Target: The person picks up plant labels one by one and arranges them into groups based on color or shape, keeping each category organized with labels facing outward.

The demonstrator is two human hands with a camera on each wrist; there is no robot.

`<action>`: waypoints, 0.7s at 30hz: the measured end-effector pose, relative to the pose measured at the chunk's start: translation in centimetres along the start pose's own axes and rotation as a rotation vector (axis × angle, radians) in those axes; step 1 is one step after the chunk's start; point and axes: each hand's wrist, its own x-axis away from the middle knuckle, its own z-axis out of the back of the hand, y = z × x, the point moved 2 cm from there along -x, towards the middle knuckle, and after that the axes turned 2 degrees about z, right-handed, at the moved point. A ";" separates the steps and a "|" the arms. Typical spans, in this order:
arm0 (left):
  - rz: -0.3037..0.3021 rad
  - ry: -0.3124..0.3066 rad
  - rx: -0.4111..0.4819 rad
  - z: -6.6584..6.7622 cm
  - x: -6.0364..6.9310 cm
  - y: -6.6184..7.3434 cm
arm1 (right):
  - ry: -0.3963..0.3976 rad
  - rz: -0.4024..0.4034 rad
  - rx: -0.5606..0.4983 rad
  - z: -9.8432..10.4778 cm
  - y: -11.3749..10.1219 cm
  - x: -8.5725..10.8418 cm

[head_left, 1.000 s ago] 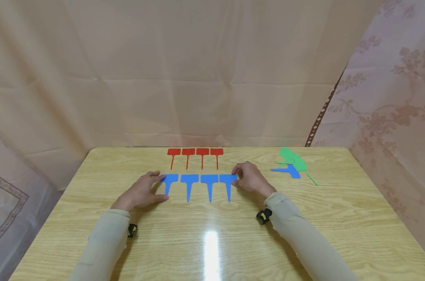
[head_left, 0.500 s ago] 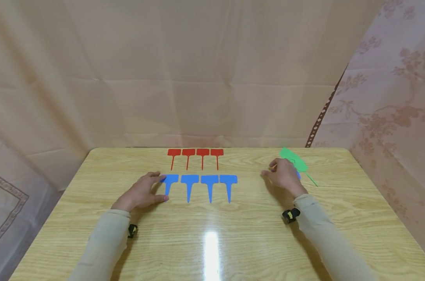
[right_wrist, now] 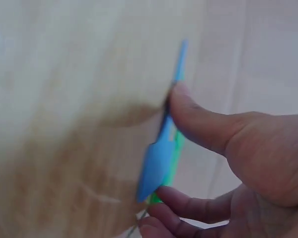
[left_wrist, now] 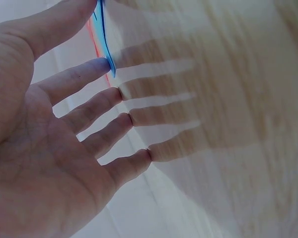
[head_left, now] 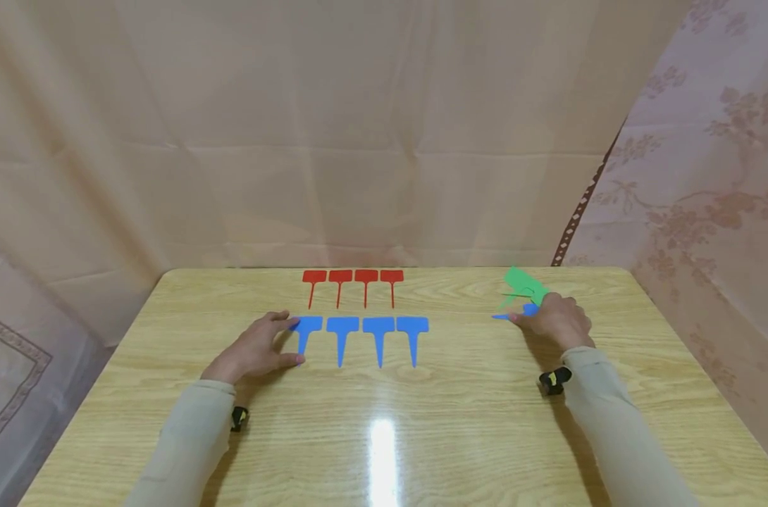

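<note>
Several blue T-shaped tags lie in a row on the table, among them one (head_left: 379,325) near the middle. My left hand (head_left: 255,345) rests at the leftmost blue tag (head_left: 308,324), thumb at its stem and a fingertip at its head; in the left wrist view the fingers are spread beside the blue tag (left_wrist: 104,44). On the right, my right hand (head_left: 556,322) has thumb and fingers at another blue tag (head_left: 530,309), beside green tags (head_left: 521,280). The right wrist view shows this blue tag (right_wrist: 157,166) between thumb and fingers.
Behind the blue row, several red tags (head_left: 340,276) lie in a row near the back edge of the wooden table (head_left: 460,429). A beige curtain (head_left: 358,141) hangs behind the table, and a patterned cloth (head_left: 726,211) hangs at the right.
My right hand has moved right from the rightmost blue tag in the row to the loose blue tag by the green ones, which has shifted slightly. The left hand has stayed in place.
</note>
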 end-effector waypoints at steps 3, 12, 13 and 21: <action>0.000 0.000 0.002 0.0 0.0 0.0 | -0.042 0.025 -0.006 0.7 0.2 0.2; -0.011 -0.004 0.013 0.2 0.2 0.1 | -0.221 0.220 -0.131 1.2 0.7 0.0; -0.011 -0.007 0.015 0.2 0.2 0.1 | -0.214 0.235 -0.161 1.2 0.8 0.0; -0.006 -0.013 0.023 0.0 0.1 0.0 | -0.171 0.520 -0.516 0.6 -1.4 0.4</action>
